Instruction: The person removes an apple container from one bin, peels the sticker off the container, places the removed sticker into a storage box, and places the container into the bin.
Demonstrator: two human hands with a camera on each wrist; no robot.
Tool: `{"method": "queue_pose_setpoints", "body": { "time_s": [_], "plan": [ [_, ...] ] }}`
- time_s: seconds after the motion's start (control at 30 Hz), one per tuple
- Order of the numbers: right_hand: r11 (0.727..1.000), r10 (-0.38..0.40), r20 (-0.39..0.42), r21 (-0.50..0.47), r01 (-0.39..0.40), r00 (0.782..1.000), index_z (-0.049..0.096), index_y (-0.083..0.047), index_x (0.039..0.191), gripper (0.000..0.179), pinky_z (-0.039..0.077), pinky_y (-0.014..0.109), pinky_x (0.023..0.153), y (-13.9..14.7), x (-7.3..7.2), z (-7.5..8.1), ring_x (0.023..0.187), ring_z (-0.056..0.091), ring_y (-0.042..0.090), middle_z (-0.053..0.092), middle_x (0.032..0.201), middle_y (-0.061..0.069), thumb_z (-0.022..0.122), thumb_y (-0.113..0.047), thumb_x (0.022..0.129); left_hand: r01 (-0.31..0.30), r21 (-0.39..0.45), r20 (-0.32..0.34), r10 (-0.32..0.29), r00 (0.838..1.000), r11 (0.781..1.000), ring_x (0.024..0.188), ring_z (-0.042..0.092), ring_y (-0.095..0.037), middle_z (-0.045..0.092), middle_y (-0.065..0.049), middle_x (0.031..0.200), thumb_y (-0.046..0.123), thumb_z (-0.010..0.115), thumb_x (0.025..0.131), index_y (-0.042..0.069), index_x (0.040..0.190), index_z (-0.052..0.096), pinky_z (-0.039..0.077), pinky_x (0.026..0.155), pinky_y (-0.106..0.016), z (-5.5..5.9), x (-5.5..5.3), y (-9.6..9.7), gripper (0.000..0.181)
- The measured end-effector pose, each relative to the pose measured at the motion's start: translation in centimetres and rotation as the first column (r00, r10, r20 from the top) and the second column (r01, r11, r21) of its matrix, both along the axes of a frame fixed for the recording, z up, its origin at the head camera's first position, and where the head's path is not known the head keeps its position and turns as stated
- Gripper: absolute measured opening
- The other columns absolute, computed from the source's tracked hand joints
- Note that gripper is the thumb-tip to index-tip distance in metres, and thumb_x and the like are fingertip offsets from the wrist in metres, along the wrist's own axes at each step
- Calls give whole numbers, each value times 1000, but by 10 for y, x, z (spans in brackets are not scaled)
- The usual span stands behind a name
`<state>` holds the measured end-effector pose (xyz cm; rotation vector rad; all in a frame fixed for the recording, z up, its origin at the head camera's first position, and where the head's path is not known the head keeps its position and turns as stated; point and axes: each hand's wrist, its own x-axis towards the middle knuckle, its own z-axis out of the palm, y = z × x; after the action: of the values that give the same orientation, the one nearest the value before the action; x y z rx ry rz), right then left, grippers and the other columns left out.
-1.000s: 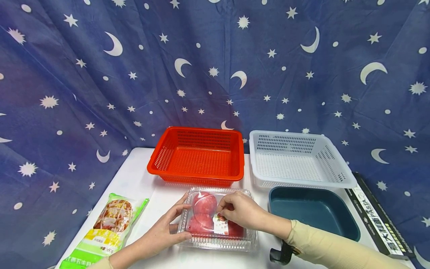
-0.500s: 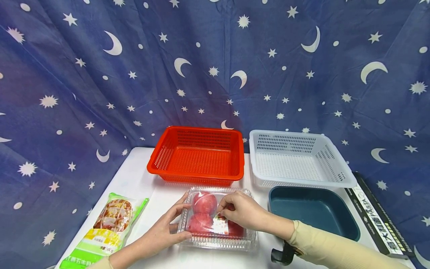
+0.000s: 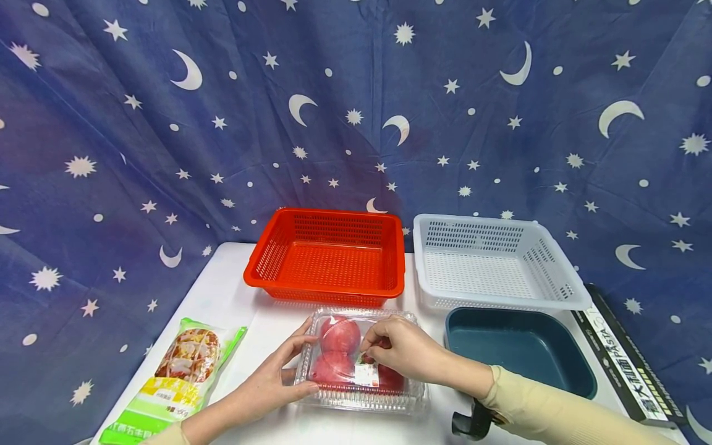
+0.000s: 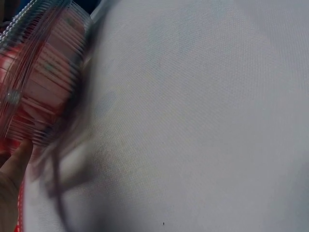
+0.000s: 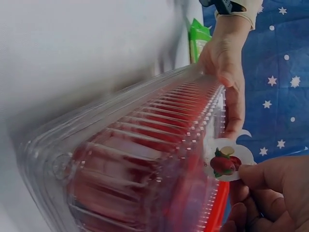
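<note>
A clear plastic clamshell box with red round fruits inside lies on the white table. Along its left side my left hand holds it, thumb at the front corner and fingers farther back. Over the lid, my right hand pinches the edge of a white sticker label. In the right wrist view the label has a fruit picture, and its end stands up from the lid between thumb and finger. The left wrist view catches the box side and one fingertip.
Behind the box stand a red basket and a white basket. A dark blue tray sits to the right, beside black packages. At left lies a green and yellow food bag. A patterned blue curtain hangs behind.
Both hands stay nearly where they were. The label's visible part has shifted and changed shape slightly under the right fingers.
</note>
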<state>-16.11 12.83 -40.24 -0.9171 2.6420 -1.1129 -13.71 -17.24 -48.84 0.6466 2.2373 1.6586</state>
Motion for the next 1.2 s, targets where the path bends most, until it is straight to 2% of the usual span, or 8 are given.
{"method": "queue_pose_setpoints", "body": {
  "time_s": [0.13, 0.3, 0.43, 0.67, 0.83, 1.0, 1.2],
  "plan": [
    [999, -12, 21, -34, 13, 1000, 74, -18, 86, 19, 50, 26, 71, 3, -1, 9, 81, 57, 6, 68, 76, -16, 67, -1, 90, 4, 5, -9, -4, 1000, 1000, 150, 19, -47, 7, 6, 171, 23, 82, 89, 21, 147, 44, 44, 108, -48, 0, -1, 0, 70],
    [993, -66, 102, -91, 75, 993, 73, -16, 91, 17, 51, 25, 58, 9, -5, 25, 74, 61, 12, 69, 82, -9, 65, -1, 92, 8, 5, -22, -8, 1000, 1000, 149, 21, -46, 7, 1, 172, 22, 82, 89, 20, 147, 43, 41, 109, -57, 0, -1, -1, 70],
    [991, -97, 148, -81, 110, 984, 72, -16, 94, 12, 52, 26, 57, 16, -7, 31, 73, 61, 16, 69, 85, -5, 65, -5, 94, 4, -1, -16, -4, 1000, 1000, 149, 21, -47, 8, 1, 172, 23, 82, 89, 21, 147, 44, 40, 109, -57, -1, -1, 0, 70],
    [980, -167, 129, -84, 179, 977, 72, -16, 98, 8, 52, 29, 66, 42, -12, 37, 79, 61, 19, 69, 88, -3, 68, -10, 95, -1, -5, 0, 1, 1000, 1000, 150, 19, -47, 7, 5, 171, 22, 82, 90, 21, 147, 43, 43, 109, -50, -2, -1, 0, 69],
    [958, -259, 134, -89, 272, 956, 71, -13, 100, 4, 49, 28, 65, 73, -16, 43, 79, 60, 24, 71, 86, -1, 70, -13, 96, 3, -8, 8, -3, 1000, 1000, 150, 17, -48, 6, 8, 171, 22, 81, 90, 20, 148, 43, 44, 108, -48, -3, 0, 1, 69],
    [932, -351, 114, -58, 359, 930, 71, -12, 102, 10, 48, 27, 61, 107, -19, 46, 79, 59, 25, 73, 86, -1, 73, -18, 96, -5, 0, 19, 5, 1000, 1000, 151, 17, -47, 7, 8, 171, 21, 82, 89, 22, 147, 43, 43, 109, -47, -2, 0, 1, 69],
    [920, -386, 87, -34, 390, 918, 71, -9, 104, 12, 49, 27, 64, 138, -18, 43, 79, 59, 19, 72, 87, 0, 73, -19, 97, -3, 16, 22, 3, 1000, 1000, 151, 15, -48, 6, 7, 172, 20, 81, 90, 20, 148, 42, 45, 108, -40, -1, 0, 0, 70]
  ]
}}
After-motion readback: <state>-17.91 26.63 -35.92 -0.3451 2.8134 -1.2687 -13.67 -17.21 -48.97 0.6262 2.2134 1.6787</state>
